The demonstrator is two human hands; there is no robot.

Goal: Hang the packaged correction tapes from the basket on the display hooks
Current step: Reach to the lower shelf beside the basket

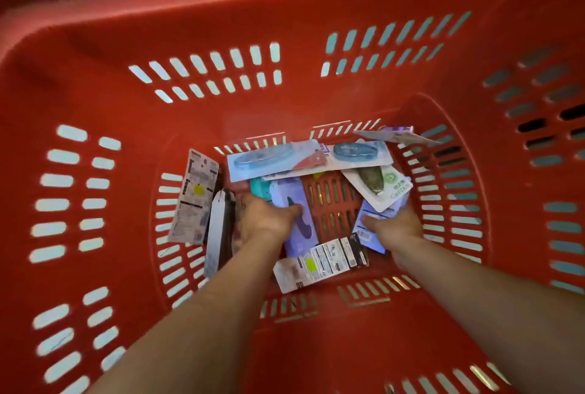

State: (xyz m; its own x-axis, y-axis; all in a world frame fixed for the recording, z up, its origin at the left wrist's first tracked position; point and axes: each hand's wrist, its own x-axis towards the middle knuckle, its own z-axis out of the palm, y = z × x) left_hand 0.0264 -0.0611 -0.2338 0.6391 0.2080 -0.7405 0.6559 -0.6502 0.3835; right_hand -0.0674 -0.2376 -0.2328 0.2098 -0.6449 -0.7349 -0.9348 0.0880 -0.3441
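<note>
- Two bare arms are reaching down into a deep red basket, which is being seen from above.
- The left hand is gripping a long purple pack, with its thumb lying across the face.
- The right hand is pinching a pale blue pack near the right wall, thumb on top.
- Blue tape packs are lying overlapped along the far edge, and a green pack is lying just nearer, at the right.
- A printed card is leaning on the left wall.
- A face-down pack is lying at the near edge.
</note>
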